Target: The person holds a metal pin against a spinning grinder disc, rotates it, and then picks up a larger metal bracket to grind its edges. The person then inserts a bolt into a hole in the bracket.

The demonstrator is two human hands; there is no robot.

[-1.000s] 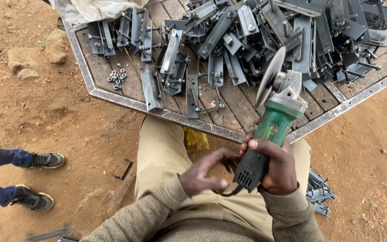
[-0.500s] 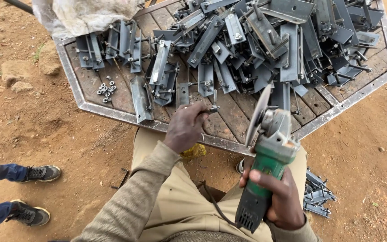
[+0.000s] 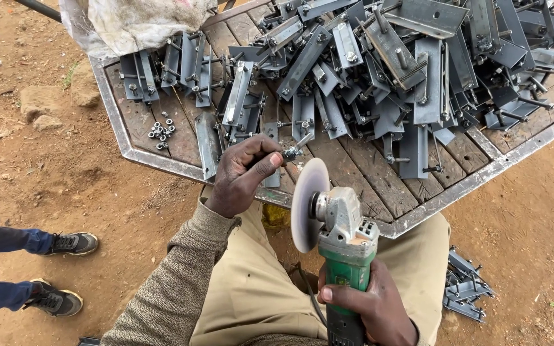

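now left hand point(image 3: 242, 176) has lifted a bolted bracket point(image 3: 292, 152) off the pile, right hand point(image 3: 367, 307) still gripping grinder point(image 3: 338, 234)

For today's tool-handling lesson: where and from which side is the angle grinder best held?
Hold the angle grinder by its green body, coming from the rear cable end, as the right hand does. The bare disc faces forward-left, so that end stays ungripped.

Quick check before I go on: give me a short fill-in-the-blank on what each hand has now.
1. The right hand grips a green angle ____.
2. The left hand pinches a small ____ over the table.
3. The grinder's disc stands ____ the bolt, not touching it.
4. The loose nuts lie on the table's ____ side.

Missing: grinder; bolt; below; left
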